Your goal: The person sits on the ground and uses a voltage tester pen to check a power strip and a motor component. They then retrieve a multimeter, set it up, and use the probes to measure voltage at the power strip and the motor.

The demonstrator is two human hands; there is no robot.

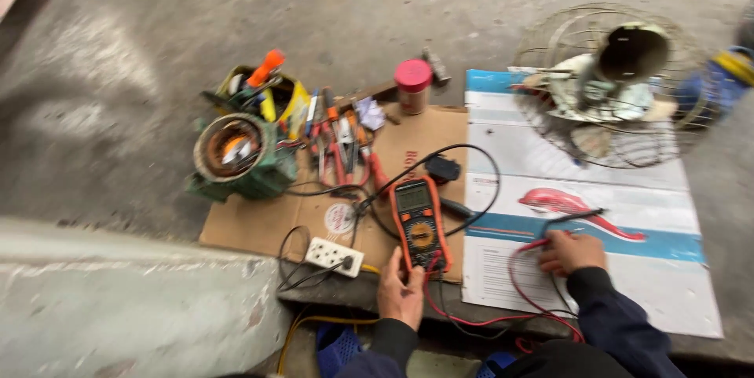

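Left hand (400, 293) rests open at the near end of the orange meter (420, 223), whose long axis runs straight away from it. Right hand (571, 252), beside the meter, is clenched on the test probes (567, 222).

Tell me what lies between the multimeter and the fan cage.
Head view: between the multimeter and the fan cage lie a black lead and the white printed sheet.

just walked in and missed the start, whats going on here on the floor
A person crouches over flattened cardboard. The left hand rests at the bottom edge of an orange multimeter. The right hand grips the meter's red and black probe leads on a white printed sheet. A fan in a wire cage lies beyond.
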